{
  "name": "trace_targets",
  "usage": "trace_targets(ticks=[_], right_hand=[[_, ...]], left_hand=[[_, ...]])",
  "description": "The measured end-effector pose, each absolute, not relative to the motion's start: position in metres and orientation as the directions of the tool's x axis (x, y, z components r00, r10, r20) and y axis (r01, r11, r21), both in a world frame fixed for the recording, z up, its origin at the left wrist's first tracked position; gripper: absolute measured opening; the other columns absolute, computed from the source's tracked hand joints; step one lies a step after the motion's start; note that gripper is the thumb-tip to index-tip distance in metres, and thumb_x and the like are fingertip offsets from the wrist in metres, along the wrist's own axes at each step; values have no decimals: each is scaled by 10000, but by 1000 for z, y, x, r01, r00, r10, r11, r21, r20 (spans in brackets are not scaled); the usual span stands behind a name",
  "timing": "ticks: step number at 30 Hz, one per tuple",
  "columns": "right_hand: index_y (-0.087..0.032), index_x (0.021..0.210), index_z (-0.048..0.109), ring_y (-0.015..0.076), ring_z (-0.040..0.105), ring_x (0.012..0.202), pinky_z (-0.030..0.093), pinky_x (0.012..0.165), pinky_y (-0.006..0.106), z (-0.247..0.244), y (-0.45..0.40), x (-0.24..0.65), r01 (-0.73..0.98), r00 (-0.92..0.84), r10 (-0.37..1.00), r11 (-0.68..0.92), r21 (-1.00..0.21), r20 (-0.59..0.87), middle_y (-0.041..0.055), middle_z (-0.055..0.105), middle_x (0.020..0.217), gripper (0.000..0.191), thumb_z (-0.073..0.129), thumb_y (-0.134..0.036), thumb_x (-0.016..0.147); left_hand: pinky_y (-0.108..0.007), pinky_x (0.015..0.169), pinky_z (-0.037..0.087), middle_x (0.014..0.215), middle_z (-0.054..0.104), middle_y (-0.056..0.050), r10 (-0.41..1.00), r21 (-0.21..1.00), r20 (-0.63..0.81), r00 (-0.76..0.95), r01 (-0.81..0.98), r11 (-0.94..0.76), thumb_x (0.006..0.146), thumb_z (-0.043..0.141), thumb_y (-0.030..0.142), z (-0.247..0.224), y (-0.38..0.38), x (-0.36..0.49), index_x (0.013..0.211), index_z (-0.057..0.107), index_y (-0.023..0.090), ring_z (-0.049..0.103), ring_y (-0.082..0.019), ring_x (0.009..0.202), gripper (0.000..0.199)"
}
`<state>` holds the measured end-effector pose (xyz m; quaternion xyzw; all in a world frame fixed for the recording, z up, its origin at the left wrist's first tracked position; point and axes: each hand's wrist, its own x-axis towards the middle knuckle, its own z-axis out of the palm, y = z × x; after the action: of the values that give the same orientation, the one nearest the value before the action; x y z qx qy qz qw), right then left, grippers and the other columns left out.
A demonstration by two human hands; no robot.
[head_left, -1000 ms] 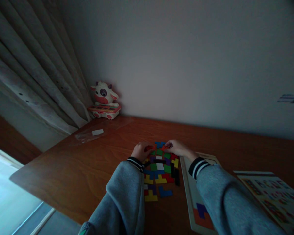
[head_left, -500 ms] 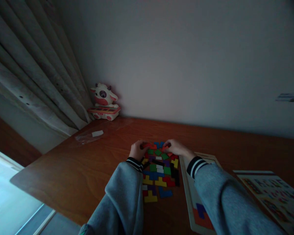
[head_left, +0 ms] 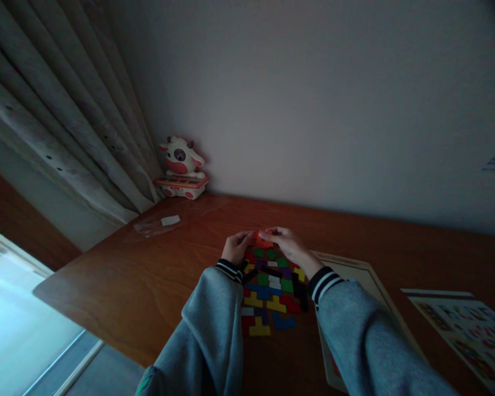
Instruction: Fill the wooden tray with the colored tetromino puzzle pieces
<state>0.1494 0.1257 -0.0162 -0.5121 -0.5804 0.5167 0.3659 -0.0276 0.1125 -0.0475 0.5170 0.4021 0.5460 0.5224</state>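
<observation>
My left hand [head_left: 235, 248] and my right hand [head_left: 291, 245] meet at the far end of a spread of flat, coloured puzzle pieces. Bright orange-red puzzle pieces [head_left: 263, 240] are pinched between their fingertips; the fingers partly hide where one piece ends and another begins. Below the hands lie green, white, purple and black pieces. Nearer to me are a blue piece [head_left: 284, 321], a yellow T-shaped piece [head_left: 259, 329] and several red ones. My right forearm reaches across a pale framed puzzle board [head_left: 324, 352], hiding much of it.
A printed sheet [head_left: 462, 324] with coloured figures lies at the right. At the back left stands a cow toy with a keyboard [head_left: 182, 171], and a clear plastic bag [head_left: 150, 226] with a white label is in front of it. The wooden table [head_left: 181, 264] ends at the left, beside a curtain [head_left: 86, 126].
My right hand has moved left toward my left hand, and the orange-red pieces are now together between them. The view has shifted slightly to the left.
</observation>
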Motion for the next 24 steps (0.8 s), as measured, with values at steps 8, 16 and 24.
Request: trace_targets(ticks=[8,16,24], right_hand=[[-178,1237,566,218,623,1028,538,856,431,-27,125,126,192,-182,973,-104,-976,-140,88,596,1239,348,590,-348,933],[-165,970,711,217,619,964,472,893,366,-15,125,156,521,-198,976,182,-834,90,79,680,996,298,634,-438,877],[-222,937,771,226,617,899,447,861,342,-26,133,170,746,-359,924,369,-555,132,86,684,942,210,726,-378,803]], left_hand=[[-305,757,582,923,756,-94,978,961,77,192,-275,-21,544,897,430,-38,103,-24,975,729,107,708,-186,759,564],[-315,756,588,912,760,-105,999,921,44,5,-387,-39,609,880,387,-50,113,-27,1033,679,94,719,-186,752,552],[-322,749,598,843,752,-82,996,909,6,-93,-414,-44,634,881,315,-54,119,-29,1003,651,95,711,-165,701,488]])
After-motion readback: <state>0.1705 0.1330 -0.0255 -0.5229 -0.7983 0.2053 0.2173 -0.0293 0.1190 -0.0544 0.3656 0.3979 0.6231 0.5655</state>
